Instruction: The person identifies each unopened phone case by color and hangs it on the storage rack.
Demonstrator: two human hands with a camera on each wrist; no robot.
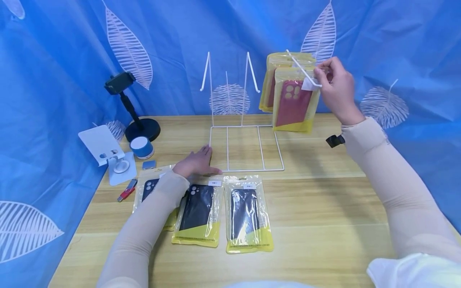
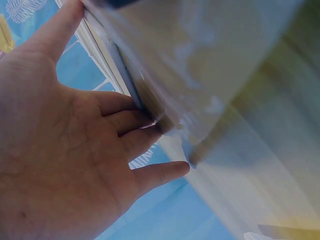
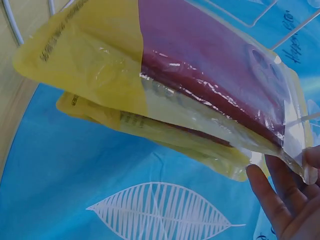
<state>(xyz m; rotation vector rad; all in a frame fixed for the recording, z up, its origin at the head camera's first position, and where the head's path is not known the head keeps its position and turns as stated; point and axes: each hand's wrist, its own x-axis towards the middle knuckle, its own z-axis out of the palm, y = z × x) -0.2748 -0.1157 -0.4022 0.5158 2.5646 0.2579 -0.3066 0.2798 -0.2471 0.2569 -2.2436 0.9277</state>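
Right hand (image 1: pixel 336 88) pinches upper corner of front red phone-case pouch (image 1: pixel 293 104) | pouch at its 8 o'clock, at wire hook (image 1: pixel 301 67), long axis nearly upright | left hand (image 1: pixel 197 162), farther, spread by rack base (image 1: pixel 253 171)

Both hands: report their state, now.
Left hand: open, at the white wire rack.
Right hand: closed, pinching the front red phone-case pouch near its top.

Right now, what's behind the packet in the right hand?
Behind the held packet hangs at least one more yellow packet, a strip of reddish case showing; the rest is covered, preventing a count.
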